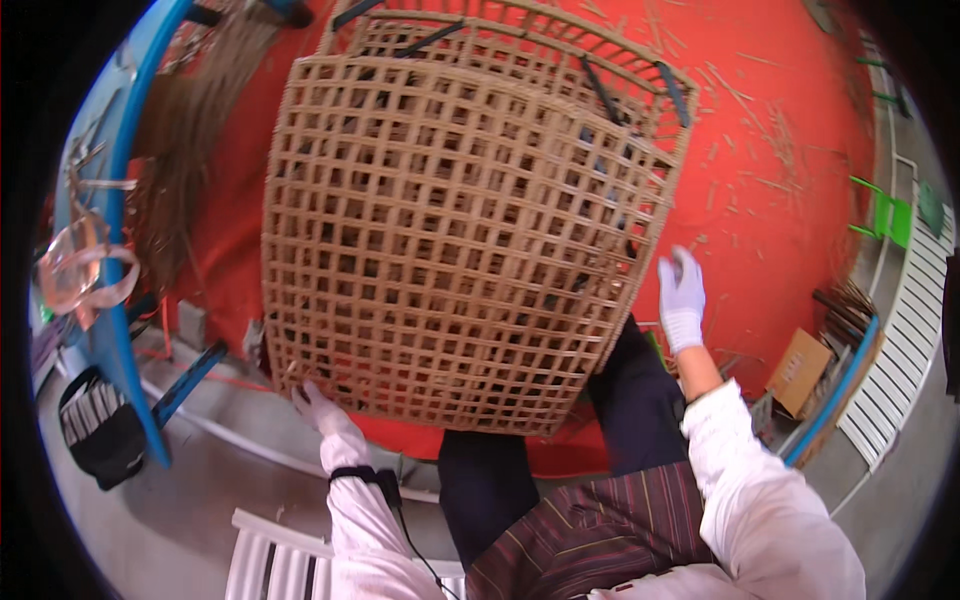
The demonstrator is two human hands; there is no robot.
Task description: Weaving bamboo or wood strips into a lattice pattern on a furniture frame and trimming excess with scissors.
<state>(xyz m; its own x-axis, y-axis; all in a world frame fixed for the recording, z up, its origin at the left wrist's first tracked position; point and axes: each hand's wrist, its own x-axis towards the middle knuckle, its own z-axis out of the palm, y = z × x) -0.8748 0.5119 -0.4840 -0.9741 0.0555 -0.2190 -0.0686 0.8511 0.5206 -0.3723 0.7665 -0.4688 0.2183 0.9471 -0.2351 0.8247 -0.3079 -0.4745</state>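
Red floor covering [740, 215], grey floor [205, 525], blue table [121, 150], green chair [884, 214], white slatted bench [890, 365]

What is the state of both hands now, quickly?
Left hand: at the lower left corner of the woven lattice; grip cannot be told.
Right hand: open, beside it, holding nothing visible.

Woven lattice frame [452, 236], left hand [322, 411] at lower corner, right hand [683, 292] beside, red sheet [745, 215] underneath

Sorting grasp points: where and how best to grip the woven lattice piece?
Grip the woven lattice piece probably by its two side edges, left hand from the left, right hand from the right: it is broad, with both edges exposed and open holes alongside.
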